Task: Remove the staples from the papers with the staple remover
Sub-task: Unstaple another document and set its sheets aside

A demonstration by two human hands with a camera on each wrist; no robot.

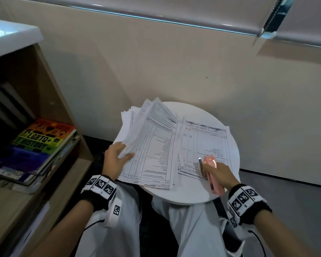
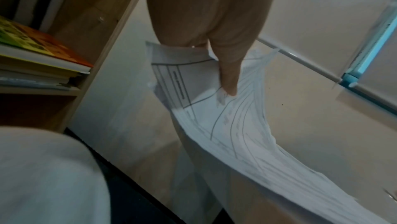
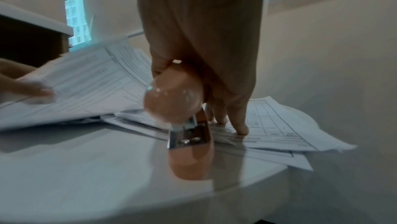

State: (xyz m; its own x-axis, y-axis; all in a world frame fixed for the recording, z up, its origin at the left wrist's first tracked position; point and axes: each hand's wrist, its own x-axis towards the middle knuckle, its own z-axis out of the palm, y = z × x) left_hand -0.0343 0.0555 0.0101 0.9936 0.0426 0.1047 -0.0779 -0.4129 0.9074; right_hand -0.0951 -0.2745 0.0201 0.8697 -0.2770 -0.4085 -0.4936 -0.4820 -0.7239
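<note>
Printed papers (image 1: pixel 156 145) lie spread on a small round white table (image 1: pixel 196 193). My left hand (image 1: pixel 117 154) pinches the lifted near-left corner of a thick sheaf (image 2: pixel 193 75), thumb on top, so the pages fan upward (image 3: pixel 90 78). A flatter pile (image 1: pixel 208 143) lies to the right. My right hand (image 1: pixel 219 175) grips a pink stapler-shaped staple remover (image 1: pixel 210 169) with a metal tip (image 1: pixel 200 161) over that pile. In the right wrist view the tool (image 3: pixel 189 125) shows its metal hinge, and one fingertip (image 3: pixel 241 130) touches the sheet.
A wooden shelf unit (image 1: pixel 44 101) stands close on the left with a rainbow-covered book (image 1: pixel 43 138) on a stack. A beige wall (image 1: pixel 174 67) rises just behind the table. My knees in white trousers (image 1: pixel 183 225) sit under the table's front edge.
</note>
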